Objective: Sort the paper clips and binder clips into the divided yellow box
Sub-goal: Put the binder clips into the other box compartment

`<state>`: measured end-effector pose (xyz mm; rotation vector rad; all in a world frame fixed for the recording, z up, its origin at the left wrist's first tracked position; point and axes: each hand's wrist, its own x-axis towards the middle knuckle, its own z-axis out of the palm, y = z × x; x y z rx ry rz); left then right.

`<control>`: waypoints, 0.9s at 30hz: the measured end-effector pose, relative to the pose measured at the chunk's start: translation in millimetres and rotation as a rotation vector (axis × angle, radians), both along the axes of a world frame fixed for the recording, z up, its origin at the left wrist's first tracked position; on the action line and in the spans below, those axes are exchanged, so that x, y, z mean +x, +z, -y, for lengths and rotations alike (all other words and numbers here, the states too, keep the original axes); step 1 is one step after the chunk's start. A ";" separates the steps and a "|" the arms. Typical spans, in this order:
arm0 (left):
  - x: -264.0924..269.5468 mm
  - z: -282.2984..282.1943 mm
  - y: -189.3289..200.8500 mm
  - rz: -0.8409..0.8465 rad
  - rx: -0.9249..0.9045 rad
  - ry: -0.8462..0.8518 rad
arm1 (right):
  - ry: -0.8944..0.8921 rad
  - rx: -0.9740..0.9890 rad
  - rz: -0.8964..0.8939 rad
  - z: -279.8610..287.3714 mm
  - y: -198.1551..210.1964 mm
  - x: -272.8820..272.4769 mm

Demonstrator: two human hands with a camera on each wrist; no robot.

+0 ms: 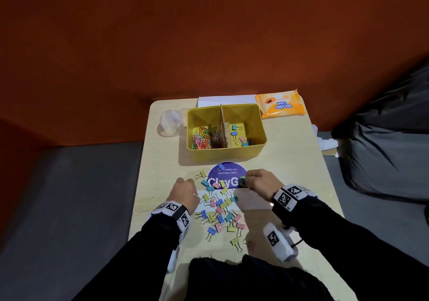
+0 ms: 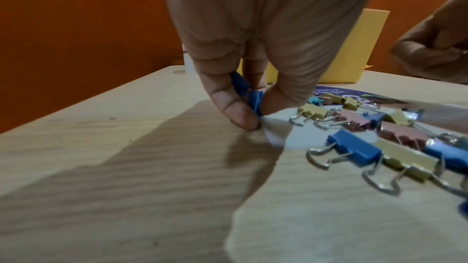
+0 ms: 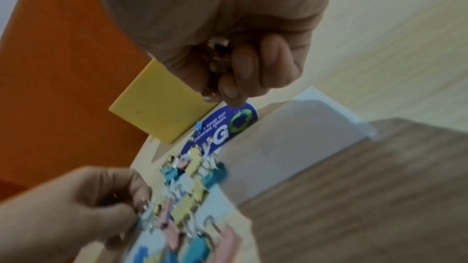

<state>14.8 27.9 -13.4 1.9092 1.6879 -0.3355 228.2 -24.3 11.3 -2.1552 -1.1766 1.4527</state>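
Note:
The yellow box (image 1: 260,147) stands at the table's far middle, split by a cardboard divider (image 1: 224,126). Coloured paper clips (image 1: 205,138) fill its left part and a few binder clips (image 1: 239,135) lie in its right part. Several loose binder clips (image 1: 220,210) are scattered in front of me. My left hand (image 1: 189,182) is at the pile's left edge and pinches blue binder clips (image 2: 249,95) against the table. My right hand (image 1: 249,181) hovers at the pile's far right, fingers curled round metal-handled binder clips (image 3: 217,61).
A round purple sticker (image 1: 226,173) lies between the box and the pile. A clear plastic cup (image 1: 170,123) stands left of the box. An orange wipes pack (image 1: 279,105) lies at the back right. An orange wall rises behind the table.

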 end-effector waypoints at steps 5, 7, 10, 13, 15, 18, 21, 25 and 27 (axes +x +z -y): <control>1.7 2.3 14.0 0.169 -0.033 0.156 | -0.150 -0.109 -0.271 -5.8 19.8 3.9; 5.8 1.7 26.0 0.298 -0.076 0.188 | -0.142 -0.099 -0.352 -10.7 29.5 7.5; 20.8 -1.5 52.7 0.431 -0.135 0.075 | -0.152 -0.031 -0.437 -22.7 46.9 17.1; 41.9 -7.7 78.6 0.623 -0.138 0.003 | -0.228 0.076 -0.509 -36.7 63.9 26.8; 56.4 -14.3 91.9 0.706 -0.063 -0.032 | -0.299 0.128 -0.520 -45.4 72.6 30.5; 80.2 -29.4 104.0 0.734 0.110 -0.077 | -0.431 0.186 -0.496 -56.1 75.3 32.5; 100.1 -43.0 107.1 0.681 0.224 -0.072 | -0.520 0.217 -0.471 -61.7 73.1 32.1; 109.4 -47.8 104.7 0.635 0.242 -0.095 | -0.600 0.268 -0.520 -61.4 69.4 31.2; 109.1 -46.0 103.4 0.631 0.221 -0.097 | -0.562 0.287 -0.457 -59.4 67.0 31.4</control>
